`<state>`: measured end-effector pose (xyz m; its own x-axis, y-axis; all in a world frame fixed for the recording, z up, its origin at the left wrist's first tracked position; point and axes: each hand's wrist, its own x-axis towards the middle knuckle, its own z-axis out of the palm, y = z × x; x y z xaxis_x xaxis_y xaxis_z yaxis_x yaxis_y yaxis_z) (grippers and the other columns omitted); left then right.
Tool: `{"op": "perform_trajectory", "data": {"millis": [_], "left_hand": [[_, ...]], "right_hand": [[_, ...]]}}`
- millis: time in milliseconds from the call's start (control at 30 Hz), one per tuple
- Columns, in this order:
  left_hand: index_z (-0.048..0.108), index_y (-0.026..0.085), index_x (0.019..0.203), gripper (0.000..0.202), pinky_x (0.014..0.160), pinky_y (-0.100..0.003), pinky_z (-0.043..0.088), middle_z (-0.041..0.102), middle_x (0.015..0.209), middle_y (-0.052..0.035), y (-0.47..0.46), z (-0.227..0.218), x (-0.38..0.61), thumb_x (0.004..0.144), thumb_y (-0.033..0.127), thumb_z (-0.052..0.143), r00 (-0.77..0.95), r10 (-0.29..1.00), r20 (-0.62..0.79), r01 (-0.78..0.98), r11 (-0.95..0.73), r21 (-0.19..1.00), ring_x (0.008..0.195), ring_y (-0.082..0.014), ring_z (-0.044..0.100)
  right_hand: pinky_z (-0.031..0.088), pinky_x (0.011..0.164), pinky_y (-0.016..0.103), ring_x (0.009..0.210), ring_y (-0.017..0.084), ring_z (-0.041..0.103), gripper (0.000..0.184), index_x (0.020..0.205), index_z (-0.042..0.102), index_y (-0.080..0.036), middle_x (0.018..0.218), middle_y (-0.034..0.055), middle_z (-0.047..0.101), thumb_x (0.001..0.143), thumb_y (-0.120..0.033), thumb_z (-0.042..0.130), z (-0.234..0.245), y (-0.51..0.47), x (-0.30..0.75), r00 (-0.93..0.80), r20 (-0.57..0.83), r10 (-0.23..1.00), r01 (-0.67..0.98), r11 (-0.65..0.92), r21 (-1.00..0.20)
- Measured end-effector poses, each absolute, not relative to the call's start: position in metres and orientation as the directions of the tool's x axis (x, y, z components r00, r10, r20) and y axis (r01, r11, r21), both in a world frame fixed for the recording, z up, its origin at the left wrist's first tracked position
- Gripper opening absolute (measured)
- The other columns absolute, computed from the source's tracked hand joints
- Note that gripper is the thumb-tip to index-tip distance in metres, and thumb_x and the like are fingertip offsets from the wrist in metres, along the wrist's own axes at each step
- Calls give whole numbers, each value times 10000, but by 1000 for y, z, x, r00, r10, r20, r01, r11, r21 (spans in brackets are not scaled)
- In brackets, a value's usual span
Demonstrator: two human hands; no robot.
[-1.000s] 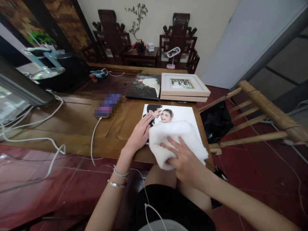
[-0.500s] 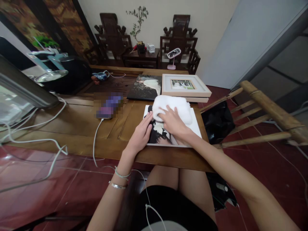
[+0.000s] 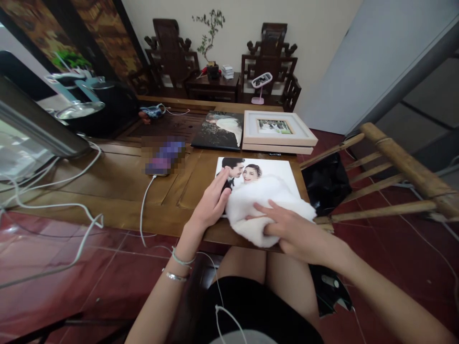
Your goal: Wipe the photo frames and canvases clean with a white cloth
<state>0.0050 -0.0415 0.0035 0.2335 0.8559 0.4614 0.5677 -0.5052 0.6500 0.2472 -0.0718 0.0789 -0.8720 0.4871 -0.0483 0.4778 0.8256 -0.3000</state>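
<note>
Left hand [image 3: 211,203] flat, fingers straight, along photo panel's [image 3: 247,169] left edge; right hand [image 3: 299,231] clutching white cloth [image 3: 245,203] (two fingers outstretched), bench [image 3: 195,172] beneath

White cloth [image 3: 274,188] on white-ground photo print [image 3: 281,168].
The table [image 3: 120,181] is toned brown, the picture frame [image 3: 278,142] edged in cream, and the floor [image 3: 387,253] patterned in dark red with paler lines.

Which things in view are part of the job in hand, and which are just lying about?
In use:
white cloth, right hand on it
photo panel, partly covered by the cloth, left hand at its left side

Apparently just lying about (no hand on them):
phone, cable attached
dark photo panel
framed photo
pink mirror
</note>
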Motion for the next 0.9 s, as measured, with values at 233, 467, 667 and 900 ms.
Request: {"op": "perform_trajectory", "data": {"millis": [233, 467, 667, 900], "left_hand": [[518, 158, 1326, 424, 1129, -479, 310, 441, 1452, -130, -37, -1, 9, 959, 344, 415, 223, 882, 414, 633, -455, 627, 1378, -247, 357], [539, 128, 1298, 409, 1129, -468, 315, 474, 1421, -154, -35, -1, 7, 944, 306, 437, 235, 872, 430, 637, -472, 609, 1358, -251, 390], [564, 152, 1275, 387, 1102, -454, 362, 528, 1373, -133, -35, 0, 7, 933, 290, 445, 235, 876, 421, 632, -467, 618, 1314, -257, 449], [550, 172, 1282, 385, 1135, -487, 294, 461, 1438, -121, -33, -2, 5, 924, 277, 455, 223, 881, 417, 584, -464, 666, 1369, -234, 375]], "right_hand": [[483, 731, 380, 821, 280, 624, 393, 925, 638, -145, 819, 114, 663, 659, -22, 376, 96, -23, 283, -535, 112, 837, 824, 547, -151], [289, 1061, 509, 1324, 297, 375, 492, 1111, 614, -155, 1354, 134, 527, 690, 4, 415, 83, 30, 204, -744, 261, 615, 616, 783, -89], [356, 972, 458, 1196, 291, 487, 450, 1114, 612, -168, 1164, 132, 622, 769, 6, 381, 67, 45, 162, -821, 114, 559, 556, 829, -60], [415, 774, 344, 893, 267, 599, 371, 990, 636, -153, 1015, 130, 655, 724, -31, 407, 75, 44, 234, -700, 77, 710, 710, 704, -28]]}}
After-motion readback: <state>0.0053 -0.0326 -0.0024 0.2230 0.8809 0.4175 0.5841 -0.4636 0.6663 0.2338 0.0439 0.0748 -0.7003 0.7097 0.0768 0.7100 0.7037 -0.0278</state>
